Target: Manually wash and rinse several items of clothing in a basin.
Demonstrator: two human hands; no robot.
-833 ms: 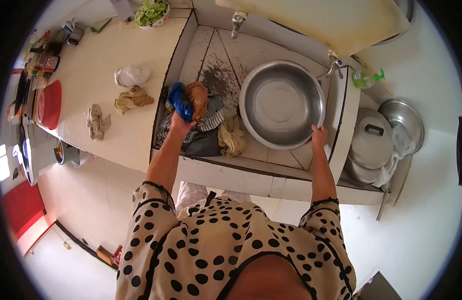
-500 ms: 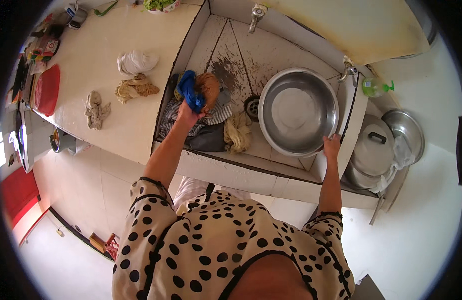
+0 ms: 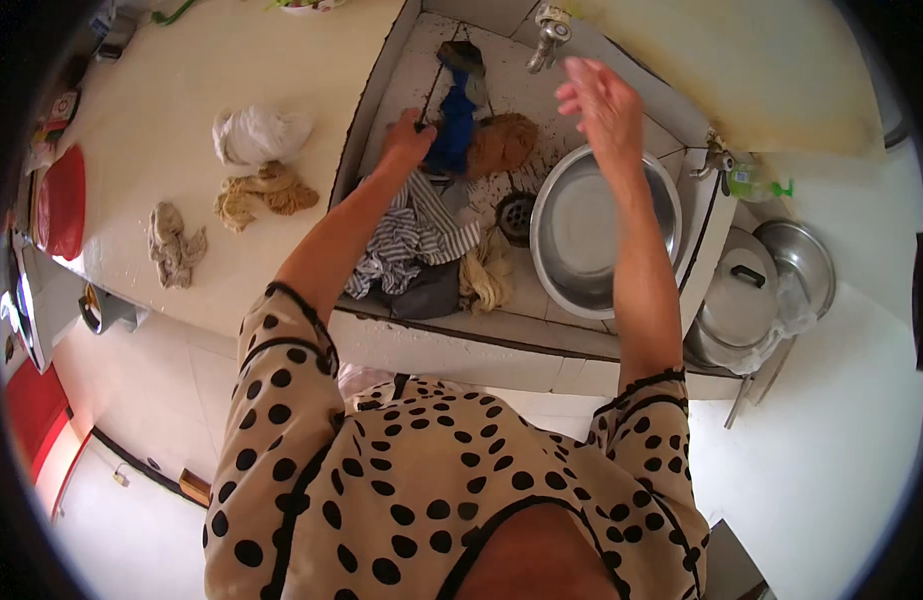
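My left hand (image 3: 409, 142) is over the left side of the sink (image 3: 379, 130), fingers apart, beside a blue cloth (image 3: 451, 128). That cloth lies spread on the sink floor with a brown cloth (image 3: 503, 142) against it and a dark piece (image 3: 461, 57) at its far end. Raised above the far edge of the steel basin (image 3: 571, 225), my right hand (image 3: 606, 108) has loosely bent fingers and holds nothing. Its fingertips are close to the far tap (image 3: 551, 38). Below my left hand lie a striped cloth (image 3: 416, 230), a dark grey cloth (image 3: 421, 292) and a cream cloth (image 3: 488, 272).
A drain (image 3: 516, 215) sits left of the basin. On the left counter rest a white cloth (image 3: 261, 135), a tan cloth (image 3: 266, 195), a beige cloth (image 3: 174, 245) and a red basin (image 3: 61, 203). Right of the sink are a second tap (image 3: 716, 162), a green bottle (image 3: 751, 183) and a lidded pot (image 3: 733, 295).
My left hand has moved farther into the sink and let go of the blue and brown cloths, which now lie spread there. My right hand has left the basin rim and risen toward the far tap.
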